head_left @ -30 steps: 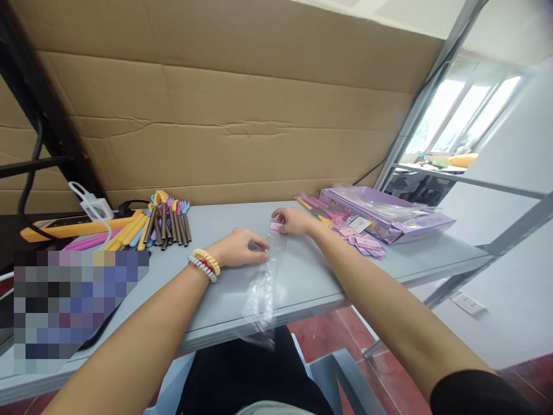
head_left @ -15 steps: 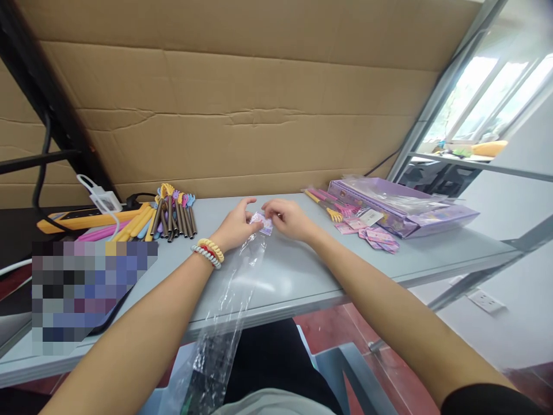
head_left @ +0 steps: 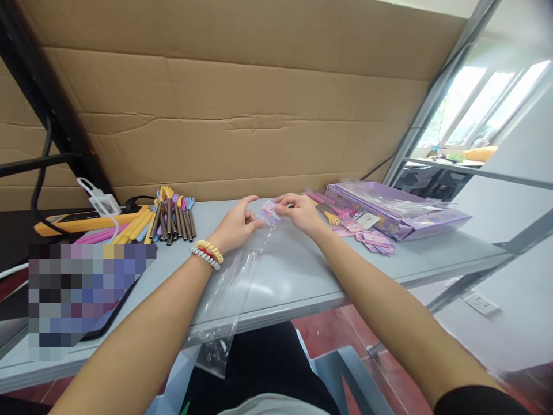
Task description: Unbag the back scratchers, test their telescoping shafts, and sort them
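A small purple printed card [head_left: 271, 212] is pinched by its right edge between the thumb and fingers of my right hand [head_left: 302, 213]. Below the card trails a long clear plastic bag [head_left: 235, 282], which crosses the table edge and hangs over my lap. My left hand [head_left: 238, 225] is at the card's left, with its thumb tip at the top of the bag. Its index finger points away from the thumb, while the other fingers are curled; they seem to pinch the bag, though the contact is partly hidden.
On the left lie bundled sticks with small coloured hand-shaped ends [head_left: 173, 216], a yellow power strip [head_left: 90, 222] and a blurred-out dark-edged object [head_left: 90, 294]. Pink printed cards [head_left: 375, 241], hand-ended sticks [head_left: 332, 210] and a purple box [head_left: 401, 210] are at right. Cardboard [head_left: 242, 127] stands behind.
My right hand has moved slightly right and up with the card, which now shows more of its face. The bag's lower end has risen from my lap toward the table edge.
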A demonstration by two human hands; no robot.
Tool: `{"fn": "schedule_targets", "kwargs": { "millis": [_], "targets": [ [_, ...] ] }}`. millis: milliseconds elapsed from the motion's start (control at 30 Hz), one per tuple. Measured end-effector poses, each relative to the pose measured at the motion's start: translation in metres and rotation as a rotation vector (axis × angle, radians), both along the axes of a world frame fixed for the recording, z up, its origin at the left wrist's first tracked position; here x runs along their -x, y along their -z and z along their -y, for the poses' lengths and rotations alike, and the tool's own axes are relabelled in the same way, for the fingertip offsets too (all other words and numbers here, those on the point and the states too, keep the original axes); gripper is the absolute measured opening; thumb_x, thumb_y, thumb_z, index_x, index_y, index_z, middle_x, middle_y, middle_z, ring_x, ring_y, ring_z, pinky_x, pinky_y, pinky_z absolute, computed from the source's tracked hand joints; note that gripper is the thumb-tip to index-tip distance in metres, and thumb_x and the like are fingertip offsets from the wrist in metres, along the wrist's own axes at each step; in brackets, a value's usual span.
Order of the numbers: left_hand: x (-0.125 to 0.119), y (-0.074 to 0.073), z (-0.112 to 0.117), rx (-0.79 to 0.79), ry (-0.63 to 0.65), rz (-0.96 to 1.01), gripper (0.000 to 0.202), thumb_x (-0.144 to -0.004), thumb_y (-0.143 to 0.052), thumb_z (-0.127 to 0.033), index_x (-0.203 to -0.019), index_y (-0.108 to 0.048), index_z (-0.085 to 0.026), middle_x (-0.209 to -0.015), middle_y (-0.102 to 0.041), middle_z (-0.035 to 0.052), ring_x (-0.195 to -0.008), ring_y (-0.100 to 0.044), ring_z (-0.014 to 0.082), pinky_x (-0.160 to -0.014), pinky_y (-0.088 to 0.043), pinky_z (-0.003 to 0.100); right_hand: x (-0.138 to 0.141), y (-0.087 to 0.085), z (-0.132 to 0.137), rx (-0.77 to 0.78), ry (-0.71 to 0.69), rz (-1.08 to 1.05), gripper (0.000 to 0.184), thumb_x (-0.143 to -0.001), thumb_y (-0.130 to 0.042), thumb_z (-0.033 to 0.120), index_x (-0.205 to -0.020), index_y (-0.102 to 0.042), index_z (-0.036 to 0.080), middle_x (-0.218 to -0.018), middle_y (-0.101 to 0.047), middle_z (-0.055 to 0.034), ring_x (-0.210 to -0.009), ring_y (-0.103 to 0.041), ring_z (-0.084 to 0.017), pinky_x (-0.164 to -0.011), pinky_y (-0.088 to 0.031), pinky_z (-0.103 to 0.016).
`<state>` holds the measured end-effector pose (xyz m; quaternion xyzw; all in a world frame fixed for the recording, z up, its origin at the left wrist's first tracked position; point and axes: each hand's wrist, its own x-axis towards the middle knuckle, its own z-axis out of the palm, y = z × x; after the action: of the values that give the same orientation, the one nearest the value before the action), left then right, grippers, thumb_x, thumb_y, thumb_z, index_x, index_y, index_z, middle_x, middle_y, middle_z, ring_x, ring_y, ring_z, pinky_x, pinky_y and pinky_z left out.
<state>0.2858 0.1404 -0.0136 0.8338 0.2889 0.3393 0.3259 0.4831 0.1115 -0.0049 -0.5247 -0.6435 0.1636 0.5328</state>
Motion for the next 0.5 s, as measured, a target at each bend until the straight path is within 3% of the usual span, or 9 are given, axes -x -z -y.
{"fn": "schedule_targets", "kwargs": {
  "millis": [133, 200, 300, 500],
  "targets": [
    [0.007, -0.003, -0.003, -0.030, -0.064, -0.090, 0.062, -0.074, -0.056, -0.024, -0.133, -0.039, -0.013, -0.064, -0.055, -0.0044, -0.063, -0.053, 0.0125, -0.066, -0.043, 0.026, -0.037, -0.015, -0.001, -0.135, 0.387, -0.439, 0.017, -0.071, -0.056, 0.030, -0.062, -0.049, 0.017, -0.062, -0.054, 0.0013, -0.057, -0.051, -0.010, -0.054, -0.042, -0.023],
    [0.011, -0.005, -0.005, -0.037, -0.158, -0.140, 0.054, -0.073, -0.055, -0.023, -0.125, -0.049, -0.011, -0.065, -0.057, -0.0023, -0.065, -0.055, 0.0140, -0.069, -0.044, 0.027, -0.062, -0.023, 0.011, -0.174, 0.548, -0.508, 0.016, -0.072, -0.055, 0.032, -0.068, -0.051, 0.017, -0.061, -0.052, 0.0018, -0.054, -0.049, -0.009, -0.049, -0.039, -0.022],
    [0.014, -0.006, -0.009, -0.045, -0.250, -0.182, 0.043, -0.072, -0.053, -0.022, -0.113, -0.060, -0.011, -0.066, -0.059, -0.0004, -0.067, -0.056, 0.0159, -0.071, -0.044, 0.028, -0.097, -0.031, 0.042, -0.119, 0.711, -0.354, 0.019, -0.068, -0.060, 0.033, -0.073, -0.059, 0.015, -0.055, -0.049, 0.0023, -0.047, -0.043, -0.009, -0.043, -0.033, -0.022],
    [0.008, -0.002, -0.010, -0.064, -0.184, -0.209, 0.033, -0.070, -0.051, -0.022, -0.100, -0.065, -0.014, -0.066, -0.060, -0.0004, -0.066, -0.056, 0.0156, -0.066, -0.044, 0.027, -0.142, -0.027, 0.102, 0.428, 0.795, 0.265, 0.016, -0.057, -0.071, 0.030, -0.060, -0.060, 0.018, -0.046, -0.051, 0.0010, -0.043, -0.044, -0.011, -0.044, -0.033, -0.025]
  ]
}}
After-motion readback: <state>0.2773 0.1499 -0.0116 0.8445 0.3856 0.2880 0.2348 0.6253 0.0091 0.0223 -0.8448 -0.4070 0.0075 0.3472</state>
